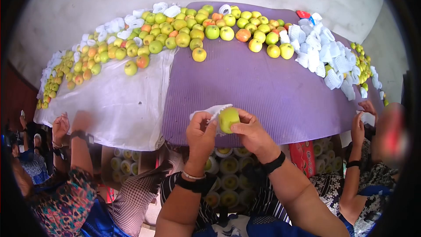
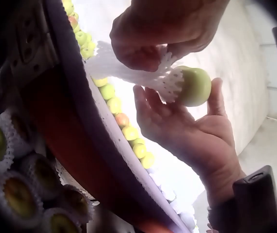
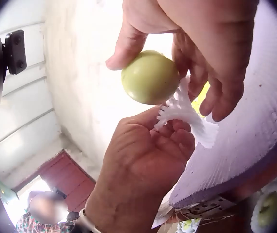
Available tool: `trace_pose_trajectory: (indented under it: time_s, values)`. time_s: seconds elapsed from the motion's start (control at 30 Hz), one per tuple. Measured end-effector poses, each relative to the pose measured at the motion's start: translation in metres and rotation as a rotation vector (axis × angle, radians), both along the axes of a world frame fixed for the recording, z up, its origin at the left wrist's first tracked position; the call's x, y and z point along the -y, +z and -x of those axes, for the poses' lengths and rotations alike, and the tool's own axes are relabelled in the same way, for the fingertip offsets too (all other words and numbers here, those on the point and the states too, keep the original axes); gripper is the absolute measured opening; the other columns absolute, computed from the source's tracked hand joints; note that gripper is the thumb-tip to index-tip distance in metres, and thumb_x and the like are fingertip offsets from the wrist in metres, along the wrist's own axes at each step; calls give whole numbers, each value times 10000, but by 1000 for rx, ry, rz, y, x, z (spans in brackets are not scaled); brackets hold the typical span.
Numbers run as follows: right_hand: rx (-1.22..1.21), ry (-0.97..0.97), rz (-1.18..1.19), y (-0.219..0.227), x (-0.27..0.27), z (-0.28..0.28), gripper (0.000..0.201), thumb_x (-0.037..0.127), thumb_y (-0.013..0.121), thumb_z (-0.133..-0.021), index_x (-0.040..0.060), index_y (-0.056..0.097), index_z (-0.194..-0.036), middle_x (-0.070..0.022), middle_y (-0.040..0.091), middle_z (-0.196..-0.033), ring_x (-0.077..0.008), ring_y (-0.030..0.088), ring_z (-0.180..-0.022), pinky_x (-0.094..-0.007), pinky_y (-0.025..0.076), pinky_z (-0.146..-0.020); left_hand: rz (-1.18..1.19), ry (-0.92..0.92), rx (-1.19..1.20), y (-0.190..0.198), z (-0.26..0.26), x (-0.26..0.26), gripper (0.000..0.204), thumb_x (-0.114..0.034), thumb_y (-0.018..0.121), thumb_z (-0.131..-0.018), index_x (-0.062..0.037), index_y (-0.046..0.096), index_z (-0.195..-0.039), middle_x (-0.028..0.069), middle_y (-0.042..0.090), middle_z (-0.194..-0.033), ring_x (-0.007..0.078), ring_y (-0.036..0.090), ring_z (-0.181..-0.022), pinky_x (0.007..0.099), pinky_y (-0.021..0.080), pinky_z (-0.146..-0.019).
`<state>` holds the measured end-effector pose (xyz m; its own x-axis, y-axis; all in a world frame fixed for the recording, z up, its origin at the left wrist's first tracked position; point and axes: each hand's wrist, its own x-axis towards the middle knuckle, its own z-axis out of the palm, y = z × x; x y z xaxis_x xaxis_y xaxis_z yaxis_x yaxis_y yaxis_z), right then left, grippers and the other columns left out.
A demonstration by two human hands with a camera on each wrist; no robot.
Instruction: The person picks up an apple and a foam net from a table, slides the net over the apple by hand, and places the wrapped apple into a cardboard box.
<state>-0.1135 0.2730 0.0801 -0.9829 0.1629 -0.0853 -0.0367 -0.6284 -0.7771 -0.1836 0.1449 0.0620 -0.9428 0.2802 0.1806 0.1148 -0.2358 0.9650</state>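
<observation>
ok so your right hand [image 1: 250, 136] has the apple [image 1: 228, 120] clamped between thumb and fingers, up above the near edge of the table [image 1: 210, 85], and your left hand [image 1: 201, 134] is pinching the white net [image 3: 191, 120]. The apple's side is right at the net's frilly mouth, most of it outside, so I'd guess you're at the slipping-it-in bit. Tips: spread that mouth with your left fingers before you push, since foam like that could tear if you force it. Line the apple up square with the opening and steer with your right thumb on the outer side, easing the other fingers clear as the rim slides over. Light squeeze only, the skin might bruise. Can't tell whether your left fingertips are inside the net, but inside would probably stretch it better
</observation>
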Motion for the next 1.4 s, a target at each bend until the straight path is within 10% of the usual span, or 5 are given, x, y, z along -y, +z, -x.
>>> trace_pose_trajectory:
  time_s: [0.23, 0.7, 0.93, 1.0, 1.4]
  values:
    - [63, -170, -103, -6, 4, 4, 533, -2, 699, -696, -36, 487, -1184, -61, 563, -1047, -152, 561, -912, -278, 471, -821, 33, -176, 21, 3, -8, 4, 145, 63, 539, -785, -29, 510, -893, -20, 502, -802, 45, 473, -696, 173, 397, -637]
    - [-240, -473, -1519, -18, 3, 7, 606, 13, 749, -570, -24, 506, -1123, -208, 478, -1133, -380, 493, -1019, -382, 448, -846, 95, -244, -71, 4, -8, 5, 264, 32, 628, -739, -4, 499, -967, 44, 484, -983, 115, 516, -856, 218, 487, -682]
    - [-273, -378, -1385, -5, 7, 5, 584, 16, 738, -608, 13, 509, -1144, -181, 472, -1143, -332, 494, -1038, -360, 454, -834, 97, -170, -17, -4, -1, 3, 394, 11, 632, -760, 17, 483, -1124, 85, 534, -1030, 135, 550, -903, 253, 484, -754]
    - [-107, -345, -933, 4, 9, 4, 557, 13, 731, -631, 35, 515, -1145, -143, 481, -1130, -270, 496, -1047, -327, 454, -832, -39, -201, 127, 0, 0, 3, 397, 6, 639, -757, 28, 479, -1119, 97, 537, -1034, 146, 554, -911, 261, 481, -769]
    - [-128, -366, -967, -14, 7, 5, 532, -43, 698, -648, 57, 548, -1148, -109, 498, -1085, -194, 529, -971, -276, 466, -794, -188, -109, 152, -2, -7, 0, 305, 61, 596, -792, 10, 495, -1075, 74, 535, -1009, 127, 566, -879, 238, 494, -740]
